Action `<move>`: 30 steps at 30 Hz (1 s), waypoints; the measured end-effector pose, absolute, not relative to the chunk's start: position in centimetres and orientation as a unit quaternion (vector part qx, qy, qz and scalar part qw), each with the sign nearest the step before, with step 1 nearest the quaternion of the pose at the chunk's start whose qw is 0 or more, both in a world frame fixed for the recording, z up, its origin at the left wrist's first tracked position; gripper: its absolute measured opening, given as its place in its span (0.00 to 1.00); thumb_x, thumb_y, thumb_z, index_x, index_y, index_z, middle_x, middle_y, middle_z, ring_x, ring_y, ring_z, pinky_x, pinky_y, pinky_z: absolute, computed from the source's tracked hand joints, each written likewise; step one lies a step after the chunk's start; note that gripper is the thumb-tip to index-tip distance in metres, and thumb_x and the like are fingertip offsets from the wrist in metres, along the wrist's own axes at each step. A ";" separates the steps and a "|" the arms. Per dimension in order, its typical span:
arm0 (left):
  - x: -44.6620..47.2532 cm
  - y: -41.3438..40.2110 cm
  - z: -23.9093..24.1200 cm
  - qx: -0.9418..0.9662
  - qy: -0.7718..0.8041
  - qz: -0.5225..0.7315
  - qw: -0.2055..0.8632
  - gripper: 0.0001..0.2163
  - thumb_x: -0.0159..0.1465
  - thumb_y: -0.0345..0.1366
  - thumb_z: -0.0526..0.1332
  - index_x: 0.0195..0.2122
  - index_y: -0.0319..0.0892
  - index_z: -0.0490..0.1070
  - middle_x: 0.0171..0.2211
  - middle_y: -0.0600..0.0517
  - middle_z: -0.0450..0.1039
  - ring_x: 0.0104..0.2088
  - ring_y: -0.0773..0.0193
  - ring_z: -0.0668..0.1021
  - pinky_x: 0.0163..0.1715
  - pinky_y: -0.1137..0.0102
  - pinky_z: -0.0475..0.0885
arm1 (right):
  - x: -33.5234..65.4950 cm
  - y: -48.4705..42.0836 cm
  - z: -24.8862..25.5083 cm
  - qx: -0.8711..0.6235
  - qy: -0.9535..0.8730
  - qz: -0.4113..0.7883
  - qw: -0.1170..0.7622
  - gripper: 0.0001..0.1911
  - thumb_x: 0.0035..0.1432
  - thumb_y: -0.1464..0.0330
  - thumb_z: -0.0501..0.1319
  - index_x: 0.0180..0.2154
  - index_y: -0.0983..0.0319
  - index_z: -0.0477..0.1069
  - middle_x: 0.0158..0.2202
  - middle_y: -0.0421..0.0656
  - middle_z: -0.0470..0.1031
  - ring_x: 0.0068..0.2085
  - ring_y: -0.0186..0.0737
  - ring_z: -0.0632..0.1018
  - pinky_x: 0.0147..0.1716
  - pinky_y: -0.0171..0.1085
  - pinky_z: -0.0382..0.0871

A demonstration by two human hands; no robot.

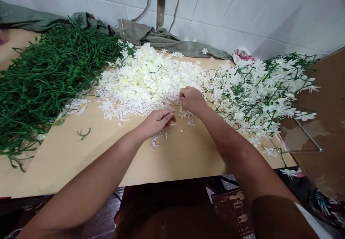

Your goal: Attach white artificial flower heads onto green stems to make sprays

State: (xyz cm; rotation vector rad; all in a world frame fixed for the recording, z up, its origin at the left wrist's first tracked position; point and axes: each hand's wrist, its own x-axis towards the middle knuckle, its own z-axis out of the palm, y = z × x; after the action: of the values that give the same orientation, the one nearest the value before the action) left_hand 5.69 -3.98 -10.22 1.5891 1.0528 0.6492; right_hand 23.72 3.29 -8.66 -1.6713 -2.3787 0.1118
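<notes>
A heap of loose white plastic flower heads [147,79] lies in the middle of a light wooden table [175,160]. My right hand [192,99] is closed in a pinch at the heap's near edge, fingers on small white flower pieces. My left hand [157,122] rests on the table just in front of the heap, fingers curled together over a few white pieces. Loose flower bits [155,143] are scattered below it.
A big pile of green plastic stems [45,81] fills the table's left side. Assembled white flowers on green stems [264,91] are piled at the right. Green cloth [151,36] lies along the white tiled wall. Brown cardboard [326,124] stands at far right.
</notes>
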 end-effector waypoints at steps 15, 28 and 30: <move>5.9 -3.3 -9.5 0.516 0.461 0.486 0.534 0.07 0.55 0.34 0.64 0.29 0.40 0.65 0.21 0.57 0.68 0.23 0.72 0.69 0.27 0.74 0.65 | 22.3 -0.2 -6.8 -0.439 -0.696 0.455 0.341 0.08 0.54 0.69 0.62 0.27 0.61 0.63 0.23 0.34 0.63 0.25 0.28 0.63 0.27 0.34 0.60; 5.1 -3.0 -9.0 0.529 0.553 0.479 0.430 0.06 0.54 0.29 0.60 0.24 0.41 0.63 0.20 0.58 0.64 0.21 0.74 0.64 0.23 0.74 0.59 | 22.5 -0.5 -9.6 -0.473 -0.869 0.074 0.125 0.13 0.55 0.81 0.51 0.34 0.65 0.72 0.37 0.52 0.70 0.43 0.47 0.67 0.47 0.44 0.63; 5.1 -3.0 -9.2 0.533 0.551 0.476 0.430 0.06 0.53 0.29 0.61 0.24 0.41 0.63 0.21 0.57 0.66 0.21 0.74 0.65 0.24 0.74 0.59 | 22.8 -0.2 -9.6 -0.483 -0.858 0.089 0.152 0.10 0.56 0.78 0.53 0.36 0.64 0.71 0.39 0.51 0.71 0.43 0.47 0.67 0.47 0.44 0.63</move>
State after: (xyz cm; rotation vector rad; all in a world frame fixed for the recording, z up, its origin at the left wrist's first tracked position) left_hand 5.12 -2.97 -9.18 1.3303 1.3752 1.1887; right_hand 22.77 -0.20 -9.58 -1.3861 -2.4604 0.2553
